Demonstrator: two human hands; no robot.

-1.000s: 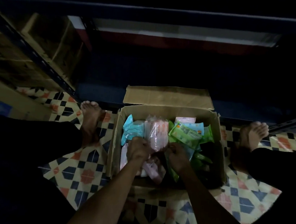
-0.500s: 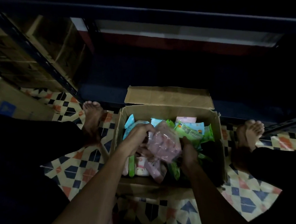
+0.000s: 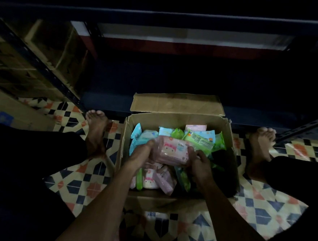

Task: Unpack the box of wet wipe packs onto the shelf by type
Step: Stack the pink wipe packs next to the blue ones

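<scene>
Pink pack (image 3: 172, 150), cartoon face printed on its wrapper, gripped at its ends between left hand (image 3: 140, 154) and right hand (image 3: 200, 163), just above open cardboard box (image 3: 228, 144). Beneath the hands: pink, green, blue packs jumbled.

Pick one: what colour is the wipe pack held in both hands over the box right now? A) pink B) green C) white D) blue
A: the pink pack sits between the left hand and the right hand above the open cardboard box, while green packs and blue packs lie loose in the box behind it.
</scene>
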